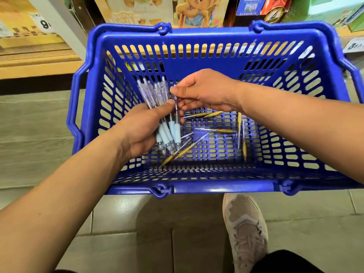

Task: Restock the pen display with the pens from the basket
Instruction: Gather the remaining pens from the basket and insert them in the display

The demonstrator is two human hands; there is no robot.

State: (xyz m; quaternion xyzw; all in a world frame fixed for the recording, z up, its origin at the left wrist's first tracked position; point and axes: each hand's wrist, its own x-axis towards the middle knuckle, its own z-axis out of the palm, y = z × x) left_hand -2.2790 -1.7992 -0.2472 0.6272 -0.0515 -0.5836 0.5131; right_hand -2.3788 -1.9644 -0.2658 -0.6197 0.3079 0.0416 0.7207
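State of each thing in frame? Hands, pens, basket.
left hand: grips a bundle of blue-grip pens, tips down.
right hand: pinches the top end of one pen in that bundle.
blue-grip pens: bunched, held above the basket floor.
yellow-grip pens: loose, lying flat and scattered on the basket floor.
basket: upright, handles folded down.
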